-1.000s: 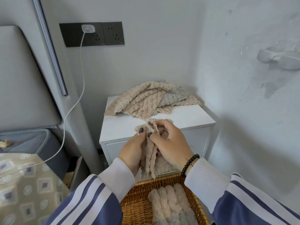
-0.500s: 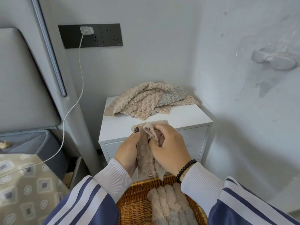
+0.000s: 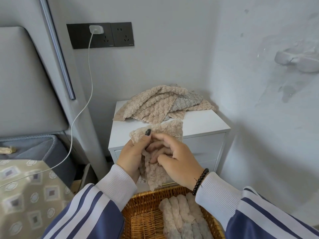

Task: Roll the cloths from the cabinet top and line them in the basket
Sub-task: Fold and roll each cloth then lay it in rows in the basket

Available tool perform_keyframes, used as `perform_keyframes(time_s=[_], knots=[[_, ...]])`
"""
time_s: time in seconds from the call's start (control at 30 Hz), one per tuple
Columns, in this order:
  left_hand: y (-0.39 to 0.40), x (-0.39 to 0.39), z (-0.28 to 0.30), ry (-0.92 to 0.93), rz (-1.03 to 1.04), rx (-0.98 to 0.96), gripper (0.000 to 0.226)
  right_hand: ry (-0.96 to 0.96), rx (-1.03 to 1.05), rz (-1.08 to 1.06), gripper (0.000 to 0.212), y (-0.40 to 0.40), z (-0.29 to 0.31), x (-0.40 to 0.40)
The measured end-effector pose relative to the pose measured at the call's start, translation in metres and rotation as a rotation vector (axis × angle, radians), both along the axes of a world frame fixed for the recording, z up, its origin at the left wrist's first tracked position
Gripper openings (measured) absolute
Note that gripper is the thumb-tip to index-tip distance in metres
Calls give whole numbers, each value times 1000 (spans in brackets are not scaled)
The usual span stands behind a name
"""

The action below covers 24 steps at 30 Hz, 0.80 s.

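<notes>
I hold a beige textured cloth (image 3: 155, 175) in the air in front of the white cabinet (image 3: 203, 125). My left hand (image 3: 132, 157) pinches its upper left edge with the thumb on top. My right hand (image 3: 174, 161) grips the cloth's middle with curled fingers. Its lower end hangs just above the wicker basket (image 3: 143, 204). Several rolled cloths (image 3: 181, 216) lie side by side in the basket's right half. A pile of unrolled beige and grey cloths (image 3: 160, 104) lies at the back of the cabinet top.
A bed with a grey headboard (image 3: 22, 80) and patterned cover (image 3: 25, 195) stands at the left. A white charger cable (image 3: 82, 107) hangs from the wall socket (image 3: 100, 35) down across the bed. A wall closes in on the right.
The cloth has opened out wider at its top between my hands. Both hands have stayed in front of the cabinet above the basket.
</notes>
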<state>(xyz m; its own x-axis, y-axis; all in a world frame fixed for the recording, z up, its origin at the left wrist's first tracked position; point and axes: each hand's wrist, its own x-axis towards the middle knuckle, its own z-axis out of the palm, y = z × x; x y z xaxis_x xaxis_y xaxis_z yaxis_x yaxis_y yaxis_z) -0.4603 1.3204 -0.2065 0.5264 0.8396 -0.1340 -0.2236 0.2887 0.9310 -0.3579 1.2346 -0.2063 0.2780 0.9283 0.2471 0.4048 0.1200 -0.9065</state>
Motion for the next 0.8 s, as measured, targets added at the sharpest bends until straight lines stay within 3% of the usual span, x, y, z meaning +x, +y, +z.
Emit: perform_keyframes(time_s=[0.07,0.23,0.4,0.47,0.57,0.7,0.8], knots=[[2,-1,1,0,22,-17,32,4,53,-48,48,-1,4,2],[2,-4,5,-49,52,-97,26,-88,166,-391,46,1,10,18],[-3,-5,10,-127,-41,-98,23,17,-64,-241,60,3,-1,27],[-6,-6,12,-136,-66,-63,21,18,-46,-176,54,4,-6,22],[-4,-6,9,-111,-65,20,40,-40,-52,-132,59,6,-10,18],[-2,-4,1,-36,-19,100,18,-130,-31,-173,79,4,-8,19],[-1,-2,-2,41,-14,182,17,-227,58,-248,83,-3,3,27]])
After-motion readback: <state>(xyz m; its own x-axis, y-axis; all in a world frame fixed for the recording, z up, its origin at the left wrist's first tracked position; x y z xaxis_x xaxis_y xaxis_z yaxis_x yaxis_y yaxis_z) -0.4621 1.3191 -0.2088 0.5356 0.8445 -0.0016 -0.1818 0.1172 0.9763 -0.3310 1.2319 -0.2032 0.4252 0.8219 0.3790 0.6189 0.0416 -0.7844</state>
